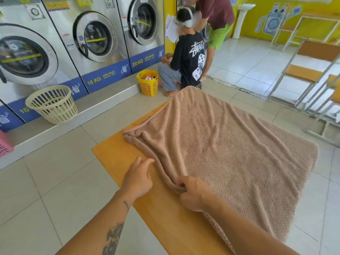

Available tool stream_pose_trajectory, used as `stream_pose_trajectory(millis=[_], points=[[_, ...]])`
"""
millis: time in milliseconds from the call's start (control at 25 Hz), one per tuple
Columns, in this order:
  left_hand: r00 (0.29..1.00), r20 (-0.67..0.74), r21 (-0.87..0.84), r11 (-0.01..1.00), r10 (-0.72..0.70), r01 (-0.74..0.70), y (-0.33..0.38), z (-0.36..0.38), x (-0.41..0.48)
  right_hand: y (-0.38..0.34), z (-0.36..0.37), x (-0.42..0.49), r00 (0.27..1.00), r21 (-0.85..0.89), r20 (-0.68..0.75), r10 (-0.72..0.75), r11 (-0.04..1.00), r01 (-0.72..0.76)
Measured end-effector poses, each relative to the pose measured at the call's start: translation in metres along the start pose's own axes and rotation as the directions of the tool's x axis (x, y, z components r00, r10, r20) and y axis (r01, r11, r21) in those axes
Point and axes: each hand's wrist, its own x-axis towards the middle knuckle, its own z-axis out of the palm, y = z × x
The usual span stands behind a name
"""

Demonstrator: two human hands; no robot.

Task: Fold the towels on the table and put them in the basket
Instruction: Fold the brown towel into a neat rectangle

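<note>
A large pinkish-brown towel (230,142) lies spread over the orange wooden table (117,155), hanging off its far and right sides. Its near left edge is rolled into a ridge. My right hand (193,194) grips that ridge at the towel's near corner. My left hand (138,176) hovers over the bare table just left of the towel's edge, fingers loosely extended and holding nothing. A cream laundry basket (52,103) stands on the step to the left.
Washing machines (95,37) line the left wall on a raised step. A yellow basket (148,82) with items sits by a crouching person (185,61); another person (215,19) bends over them. A pink basket (5,146) shows at the left edge. Tables and benches (309,57) stand at the right.
</note>
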Motion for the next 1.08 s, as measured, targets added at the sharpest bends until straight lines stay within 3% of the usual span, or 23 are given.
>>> stream_pose_trajectory(millis=[120,280,440,600,760,920,1080], points=[[0.989,0.034,0.156,0.977,0.143,-0.146,-0.014,-0.014,0.034,-0.005,0.000,0.001,0.993,-0.060,-0.044,0.110,0.992,-0.113],[0.933,0.224,0.368,0.863,0.280,-0.347,-0.035,-0.018,0.076,-0.016,0.048,0.013,0.939,-0.215,-0.144,0.312,0.916,-0.338],[0.896,0.313,0.515,0.736,0.316,-0.440,-0.049,-0.018,0.098,-0.032,0.074,0.006,0.868,-0.166,-0.277,0.412,0.869,-0.465],[0.812,0.305,0.576,0.583,0.498,-0.573,-0.061,-0.023,0.119,-0.043,0.094,-0.006,0.773,-0.121,-0.363,0.520,0.797,-0.592],[0.772,0.367,0.575,0.525,0.520,-0.627,-0.096,-0.042,0.121,-0.047,0.091,-0.002,0.777,-0.076,-0.416,0.472,0.834,-0.547],[0.834,0.333,0.617,0.568,0.439,-0.545,-0.142,-0.070,0.120,-0.064,0.089,0.017,0.875,0.058,-0.356,0.329,0.942,-0.330],[0.896,0.316,0.689,0.574,0.312,-0.443,-0.174,-0.089,0.115,-0.079,0.108,0.019,0.910,-0.099,-0.278,0.308,0.933,-0.346]])
